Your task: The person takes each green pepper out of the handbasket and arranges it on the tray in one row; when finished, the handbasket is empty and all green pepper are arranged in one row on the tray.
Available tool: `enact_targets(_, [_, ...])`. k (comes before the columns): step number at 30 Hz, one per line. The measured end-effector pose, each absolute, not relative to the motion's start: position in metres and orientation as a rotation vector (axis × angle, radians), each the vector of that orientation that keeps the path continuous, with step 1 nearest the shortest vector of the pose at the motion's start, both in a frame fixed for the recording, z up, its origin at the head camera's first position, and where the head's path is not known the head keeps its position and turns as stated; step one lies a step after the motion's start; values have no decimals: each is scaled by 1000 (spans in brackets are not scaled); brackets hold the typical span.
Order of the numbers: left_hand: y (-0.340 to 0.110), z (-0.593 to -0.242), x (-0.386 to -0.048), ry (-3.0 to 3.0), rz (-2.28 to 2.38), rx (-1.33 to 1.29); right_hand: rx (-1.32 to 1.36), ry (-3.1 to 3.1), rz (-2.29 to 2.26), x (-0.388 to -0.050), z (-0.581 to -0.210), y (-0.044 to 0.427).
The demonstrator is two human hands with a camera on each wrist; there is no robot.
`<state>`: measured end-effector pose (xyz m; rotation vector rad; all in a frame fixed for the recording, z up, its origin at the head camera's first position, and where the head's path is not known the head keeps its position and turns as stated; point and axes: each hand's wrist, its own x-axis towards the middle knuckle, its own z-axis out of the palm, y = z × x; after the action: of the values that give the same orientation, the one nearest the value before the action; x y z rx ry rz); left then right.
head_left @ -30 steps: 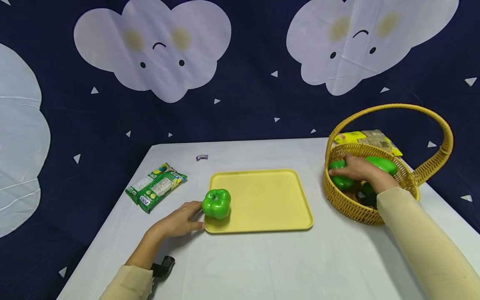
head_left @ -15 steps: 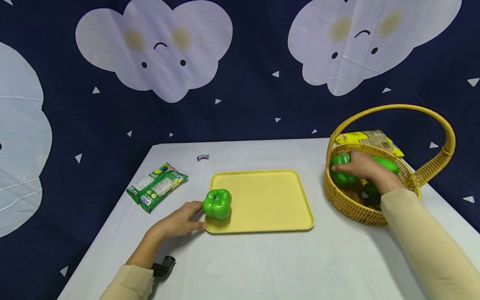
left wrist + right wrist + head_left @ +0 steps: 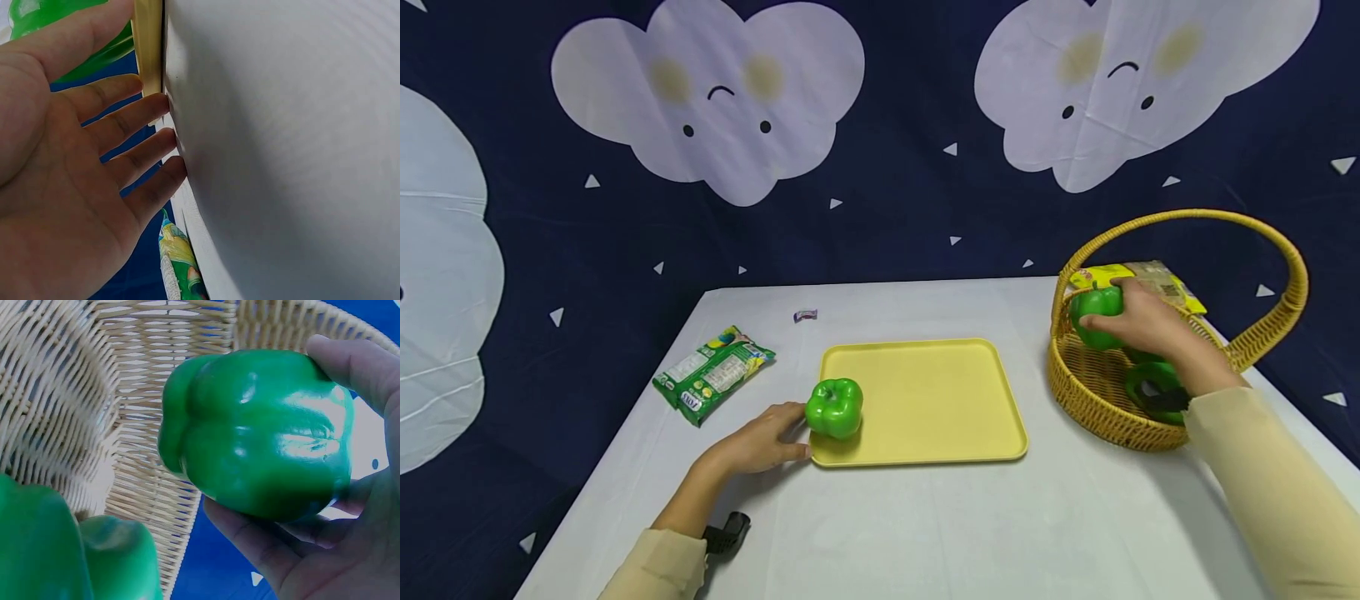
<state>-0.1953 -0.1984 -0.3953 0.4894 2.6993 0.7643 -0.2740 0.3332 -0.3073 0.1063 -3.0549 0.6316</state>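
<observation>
My right hand grips a green bell pepper at the upper left part of the wicker basket; in the right wrist view the thumb and fingers curl round the pepper. More green peppers lie lower in the basket. My left hand has its fingers spread at the left edge of the yellow tray, beside another green bell pepper standing on the tray's left side. In the left wrist view the fingers of this hand are extended along the tray edge.
A green snack packet lies at the left of the white table, and a small wrapped candy behind the tray. Behind the basket, under its tall arched handle, is a yellow packet.
My right hand has raised the gripped pepper from inside the basket to about rim height, uncovering green peppers below. The left hand, the tray and its pepper have stayed put.
</observation>
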Motion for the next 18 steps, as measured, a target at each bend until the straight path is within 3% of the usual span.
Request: enact_targets(18, [-199, -395, -194, 2698, 756, 491, 135, -2950, 645, -236, -289, 318])
